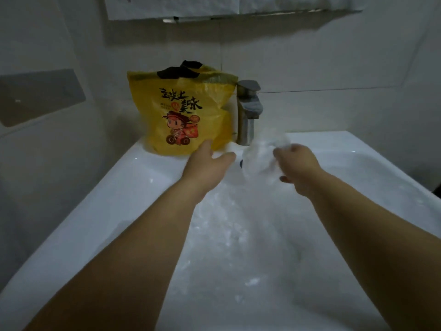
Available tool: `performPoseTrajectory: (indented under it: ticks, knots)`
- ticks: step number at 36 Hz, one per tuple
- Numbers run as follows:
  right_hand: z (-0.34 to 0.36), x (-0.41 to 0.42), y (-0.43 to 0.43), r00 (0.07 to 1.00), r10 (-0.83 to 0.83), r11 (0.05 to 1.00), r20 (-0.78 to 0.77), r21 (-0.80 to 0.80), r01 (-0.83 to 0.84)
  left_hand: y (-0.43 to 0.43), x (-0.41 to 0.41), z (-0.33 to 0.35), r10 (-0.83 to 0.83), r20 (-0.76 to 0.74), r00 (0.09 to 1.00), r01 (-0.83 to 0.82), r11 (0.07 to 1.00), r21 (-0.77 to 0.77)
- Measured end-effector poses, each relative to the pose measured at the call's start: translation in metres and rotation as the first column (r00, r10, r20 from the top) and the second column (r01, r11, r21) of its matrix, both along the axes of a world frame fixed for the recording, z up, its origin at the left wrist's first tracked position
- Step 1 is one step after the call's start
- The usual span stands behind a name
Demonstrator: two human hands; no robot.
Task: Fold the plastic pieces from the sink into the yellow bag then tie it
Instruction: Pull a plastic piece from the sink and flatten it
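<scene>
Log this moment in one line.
right hand: grips plastic over sink | left hand: open, by yellow bag | yellow bag: upright beside tap

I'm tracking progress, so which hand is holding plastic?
The right hand, gripping a crumpled clear plastic piece near the grey metal faucet; the left hand is open and empty near the yellow printed plastic bag.

1. The clear crumpled plastic piece (260, 158) gripped by the right hand (296, 163) is smeared by motion. Its edges cannot be traced, and it hides that hand's fingertips.
2. The loose white plastic pieces (229, 223) in the white ceramic sink (100, 211) blur into one mass, so their number cannot be told.
3. The left hand (210, 163) covers part of the lower edge of the printed yellow plastic bag (181, 111), whose small print is unreadable.
4. A black item (181, 70) shows only at the bag's mouth.
5. Both forearms and the sink's near rim run off the bottom edge.
</scene>
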State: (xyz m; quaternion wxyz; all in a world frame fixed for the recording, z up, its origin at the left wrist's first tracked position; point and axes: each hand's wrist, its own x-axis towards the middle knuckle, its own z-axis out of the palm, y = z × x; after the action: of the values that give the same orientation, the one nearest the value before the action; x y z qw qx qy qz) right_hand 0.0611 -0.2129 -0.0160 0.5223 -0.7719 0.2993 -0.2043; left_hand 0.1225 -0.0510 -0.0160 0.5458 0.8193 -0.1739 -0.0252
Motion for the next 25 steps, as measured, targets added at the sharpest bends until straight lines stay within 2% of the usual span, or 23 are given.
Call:
performPoseTrajectory:
  ticks: [2, 4, 6, 9, 12, 13, 15, 16, 18, 22, 25]
  knots:
    - [0.017, -0.012, 0.005, 0.980, 0.053, 0.958, 0.194, 0.266, -0.105, -0.008, -0.017, 0.001, -0.108, -0.053, 0.993, 0.107, 0.994, -0.020]
    - [0.031, -0.025, 0.009, 0.939, 0.087, 0.889, 0.332, 0.400, -0.223, -0.016, -0.029, 0.003, -0.179, -0.110, 0.978, 0.162, 0.976, -0.142]
    - [0.037, -0.037, 0.014, 0.907, 0.131, 0.840, 0.400, 0.441, -0.316, -0.021, -0.044, 0.010, -0.222, -0.220, 0.950, 0.147, 0.939, -0.312]
    - [0.029, -0.046, 0.023, 0.895, 0.176, 0.817, 0.410, 0.446, -0.365, -0.020, -0.049, 0.009, -0.208, -0.333, 0.920, 0.018, 0.869, -0.494]
    - [0.011, -0.048, 0.030, 0.934, 0.153, 0.871, 0.324, 0.402, -0.282, -0.006, -0.051, 0.003, -0.140, -0.345, 0.928, -0.060, 0.859, -0.509]
    - [0.005, -0.047, 0.029, 0.956, 0.132, 0.918, 0.263, 0.332, -0.218, -0.001, -0.050, 0.001, -0.120, -0.344, 0.931, -0.069, 0.869, -0.489]
    - [-0.004, -0.048, 0.026, 0.985, 0.071, 0.993, 0.160, 0.078, -0.085, 0.007, -0.047, -0.001, -0.076, -0.335, 0.939, -0.095, 0.880, -0.465]
    - [-0.006, -0.050, 0.025, 0.986, 0.041, 0.999, 0.161, -0.032, -0.037, 0.008, -0.046, -0.001, -0.060, -0.328, 0.943, -0.105, 0.880, -0.463]
    - [-0.004, -0.055, 0.023, 0.967, 0.015, 0.990, 0.256, -0.137, 0.021, 0.008, -0.046, -0.002, -0.054, -0.307, 0.950, -0.094, 0.889, -0.448]
    - [0.003, -0.060, 0.028, 0.909, 0.111, 0.988, 0.402, -0.146, -0.056, 0.003, -0.052, -0.005, -0.081, -0.270, 0.959, -0.034, 0.917, -0.397]
    - [0.005, -0.059, 0.036, 0.886, 0.258, 0.966, 0.386, -0.114, -0.232, 0.000, -0.053, -0.004, -0.147, -0.209, 0.967, 0.060, 0.926, -0.374]
